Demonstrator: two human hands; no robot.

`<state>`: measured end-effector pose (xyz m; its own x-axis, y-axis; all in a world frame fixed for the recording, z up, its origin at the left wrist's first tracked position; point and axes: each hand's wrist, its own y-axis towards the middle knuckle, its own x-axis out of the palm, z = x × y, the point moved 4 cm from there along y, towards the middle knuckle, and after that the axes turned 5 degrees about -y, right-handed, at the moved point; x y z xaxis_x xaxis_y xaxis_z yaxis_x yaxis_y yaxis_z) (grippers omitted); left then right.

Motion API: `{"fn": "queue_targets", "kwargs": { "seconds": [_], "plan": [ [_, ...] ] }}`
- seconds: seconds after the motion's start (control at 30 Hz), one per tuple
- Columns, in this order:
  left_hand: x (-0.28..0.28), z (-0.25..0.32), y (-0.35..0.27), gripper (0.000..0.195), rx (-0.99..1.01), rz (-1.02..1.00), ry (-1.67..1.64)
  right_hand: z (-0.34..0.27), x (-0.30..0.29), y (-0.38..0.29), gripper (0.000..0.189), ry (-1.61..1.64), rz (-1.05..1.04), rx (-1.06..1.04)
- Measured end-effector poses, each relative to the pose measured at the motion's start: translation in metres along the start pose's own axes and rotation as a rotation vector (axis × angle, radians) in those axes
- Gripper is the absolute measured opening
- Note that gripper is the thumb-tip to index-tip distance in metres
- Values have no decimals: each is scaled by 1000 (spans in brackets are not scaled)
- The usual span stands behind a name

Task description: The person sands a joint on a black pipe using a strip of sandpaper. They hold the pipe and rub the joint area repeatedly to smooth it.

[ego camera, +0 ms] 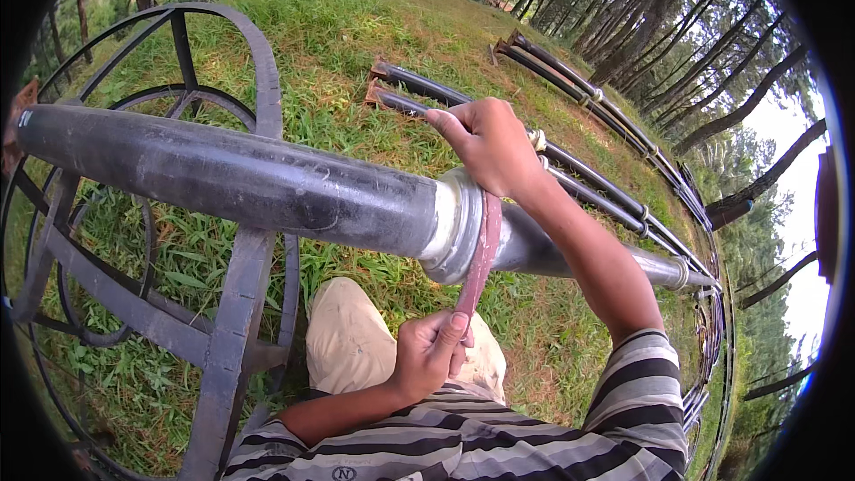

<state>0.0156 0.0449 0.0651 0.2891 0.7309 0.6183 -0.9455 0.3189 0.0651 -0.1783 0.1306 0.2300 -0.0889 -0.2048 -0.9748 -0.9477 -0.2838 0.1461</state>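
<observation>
Before me lies a long black metal pole [254, 174], stepped to a thinner section on the right. At the step is a collar [461, 227] with a whitish, filler-like coating on its left side and smooth grey on its right. A worn reddish strip [479, 257], which looks like abrasive cloth, bends over the collar's right edge. My left hand [427, 351] pinches its lower end below the pole, close to my knees. Above the pole, my right hand [491, 150] is closed around the strip's upper end, which the fingers hide.
A black flat-bar metal frame with hoops [230, 321] supports the pole's thick left part. Beyond, several more stepped poles [427, 85] lie over the grass [320, 33], some with pale collars. Tree trunks [658, 20] stand at the back right.
</observation>
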Motion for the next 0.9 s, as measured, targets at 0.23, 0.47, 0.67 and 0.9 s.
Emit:
{"fn": "queue_targets", "kwargs": {
  "seconds": [0.23, 0.47, 0.67, 0.9],
  "plan": [
    [20, 20, 22, 50, -91, 66, -232, 46, 39, 22, 52, -3, 61, 70],
    [20, 13, 20, 50, 6, 26, -151, 49, 35, 23, 54, 83, 69, 71],
    [3, -4, 3, 53, 32, 42, -137, 21, 24, 9, 57, 108, 170, -3],
    [13, 6, 24, 53, -11, 24, -179, 36, 31, 24, 57, -31, 180, 55]
  ]
}}
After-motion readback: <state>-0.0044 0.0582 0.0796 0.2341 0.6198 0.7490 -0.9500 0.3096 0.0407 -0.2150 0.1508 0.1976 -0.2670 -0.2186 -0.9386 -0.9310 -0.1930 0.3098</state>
